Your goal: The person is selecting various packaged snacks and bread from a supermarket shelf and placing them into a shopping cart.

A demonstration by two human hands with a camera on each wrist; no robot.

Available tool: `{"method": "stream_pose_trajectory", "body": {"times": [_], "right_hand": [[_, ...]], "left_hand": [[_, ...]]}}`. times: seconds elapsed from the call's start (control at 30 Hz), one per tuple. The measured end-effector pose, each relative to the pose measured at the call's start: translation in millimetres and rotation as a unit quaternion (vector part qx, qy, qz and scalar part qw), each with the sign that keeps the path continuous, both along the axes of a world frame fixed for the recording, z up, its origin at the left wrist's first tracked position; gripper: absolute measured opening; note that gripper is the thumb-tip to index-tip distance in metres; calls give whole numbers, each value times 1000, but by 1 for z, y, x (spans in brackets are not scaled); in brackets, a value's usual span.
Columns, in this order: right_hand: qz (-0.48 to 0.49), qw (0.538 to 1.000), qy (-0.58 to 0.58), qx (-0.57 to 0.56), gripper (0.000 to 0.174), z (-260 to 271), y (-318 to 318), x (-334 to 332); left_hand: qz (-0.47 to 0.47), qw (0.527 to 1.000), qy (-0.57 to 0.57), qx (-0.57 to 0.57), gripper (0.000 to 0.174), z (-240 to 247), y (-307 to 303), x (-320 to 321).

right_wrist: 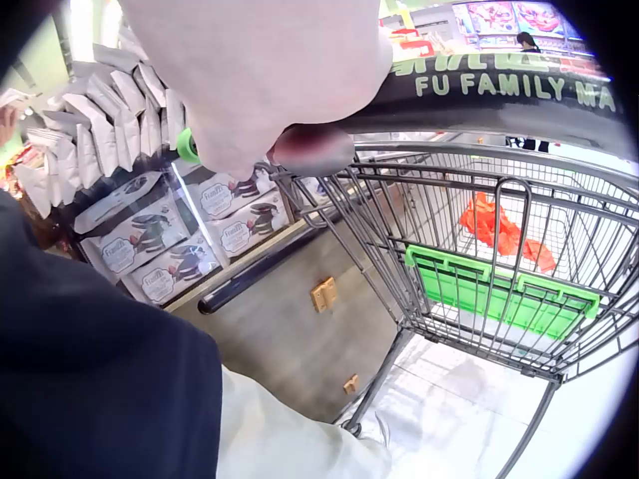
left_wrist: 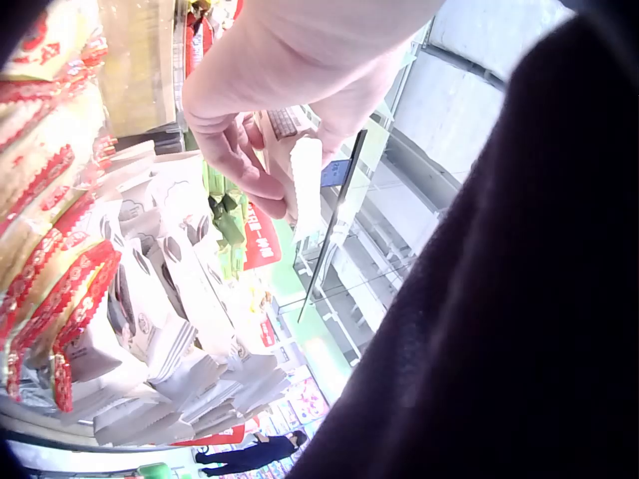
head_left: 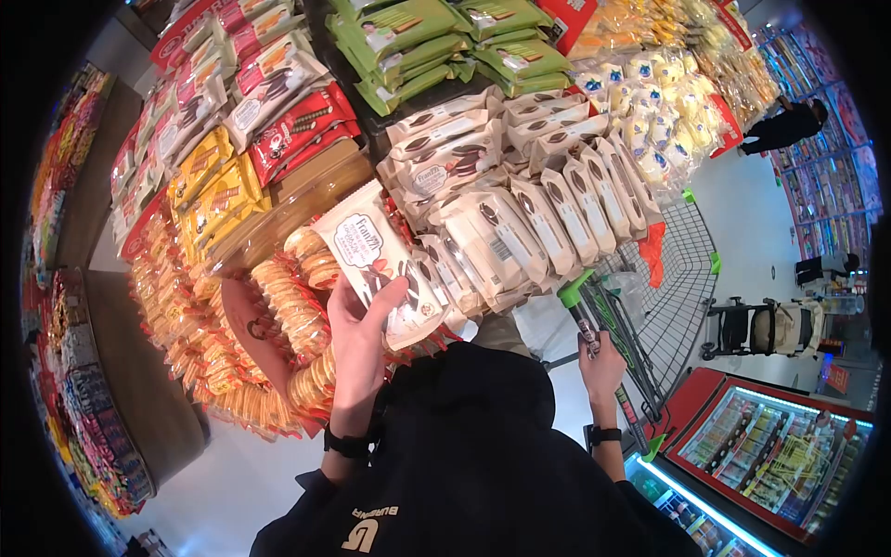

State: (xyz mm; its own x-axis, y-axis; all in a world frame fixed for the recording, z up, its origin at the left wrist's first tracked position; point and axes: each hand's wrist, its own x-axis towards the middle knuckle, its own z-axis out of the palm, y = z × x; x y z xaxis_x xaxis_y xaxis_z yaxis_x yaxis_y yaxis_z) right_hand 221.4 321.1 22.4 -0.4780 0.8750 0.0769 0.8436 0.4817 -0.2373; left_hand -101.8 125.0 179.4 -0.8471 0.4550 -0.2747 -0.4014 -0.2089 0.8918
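We see our bare left hand (left_wrist: 290,65) pinching a thin, pale packet (left_wrist: 307,180), edge-on, between thumb and fingers. Below it in our view crowd cream-coloured, flat wrapped packets (left_wrist: 165,299), with shiny, red-trimmed plastic packets (left_wrist: 50,269) to their left; we have dark cloth (left_wrist: 479,329) filling the right side and a dark-clothed person (left_wrist: 250,456) near the bottom.

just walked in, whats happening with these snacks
A person holds a flat, cream-coloured plastic packet in the left grip, beside rows of similar cream plastic packets on a wooden-based store display. The right grip holds the black handlebar of a grey wire shopping cart; a crumpled orange-red item shows through its mesh.
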Motion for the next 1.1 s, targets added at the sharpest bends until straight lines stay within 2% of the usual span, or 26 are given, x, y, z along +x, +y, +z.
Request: {"method": "stream_pose_trajectory", "body": {"times": [0.13, 0.2, 0.3, 0.37, 0.43, 0.47, 0.6, 0.67, 0.73, 0.8, 0.87, 0.93, 1.0, 1.1], "right_hand": [[4, 999, -43, -11, 30, 2, 0, -3], [3, 999, -44, -20, 36, 1, -1, -4], [19, 999, -50, 5, 25, 4, -6, -9], [25, 999, -35, -20, 24, 4, -7, -8], [33, 999, -24, -10, 24, 3, -9, -8], [14, 999, -36, -37, 30, 5, -11, -8], [108, 987, 119, -24, 40, 35, -11, 0], [180, 967, 159, 82, 28, 79, -1, -6], [163, 953, 230, 111, 16, 130, 4, -33], [201, 934, 282, 88, 15, 184, 9, -79], [228, 936, 267, 9, 24, 223, 1, -123], [319, 904, 279, -60, 42, 236, -4, -164], [352, 871, 299, -169, 59, 236, -15, -196], [370, 848, 271, -266, 69, 230, -22, -219]], "left_hand": [[-32, 999, -17, 9, 38, 7, 3, 0], [-45, 999, -3, 11, 41, 7, 2, 0], [-68, 998, 1, 6, 44, 3, 1, -2], [-64, 998, 8, 25, 41, 2, 4, -2], [-60, 996, -26, 53, 42, 0, 5, -4], [-58, 995, -44, 68, 43, -2, 7, -4], [-48, 995, -35, 85, 42, -5, 9, -5], [-37, 995, -31, 83, 41, -2, 11, -4], [-32, 995, -29, 92, 41, -6, 13, -4], [-35, 994, -44, 91, 41, -5, 17, -3], [-36, 994, -74, 77, 41, 5, 21, -1], [-45, 994, -66, 79, 40, 12, 24, 2], [-48, 993, -54, 93, 38, 18, 28, 5], [-36, 992, -54, 104, 36, 21, 31, 12]]}}
